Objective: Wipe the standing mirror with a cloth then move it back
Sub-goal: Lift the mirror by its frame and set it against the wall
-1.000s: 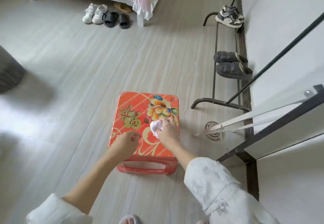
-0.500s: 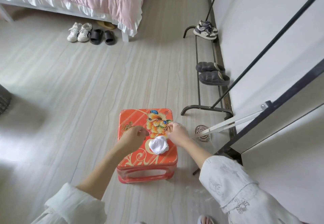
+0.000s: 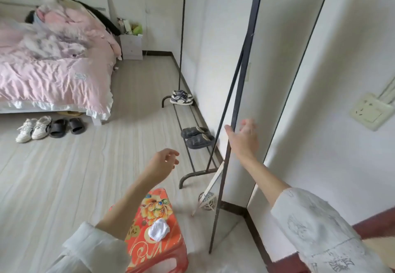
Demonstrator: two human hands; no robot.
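Note:
The standing mirror (image 3: 275, 63) rises tall with a thin black frame at the right, close to the white wall, its glass reflecting the wall. My right hand (image 3: 243, 138) is raised with fingers spread, right at the mirror's left frame edge; the thumb lies beside the frame. Whether it touches the frame is unclear. My left hand (image 3: 164, 161) hangs in the air over the floor, fingers loosely curled, holding nothing. The white cloth (image 3: 158, 229) lies crumpled on the red plastic stool (image 3: 149, 245) below my left arm.
A black shoe rack (image 3: 190, 155) with slippers and sneakers runs along the wall behind the mirror. A round floor drain (image 3: 208, 202) sits by the mirror's foot. A pink-covered bed (image 3: 53, 74) with shoes beneath it stands at the left. A wall socket (image 3: 369, 111) is at the right.
Both hands left the stool and rose; the cloth stays on the stool. My right hand moved up to the mirror's frame and the view tilted up toward the room.

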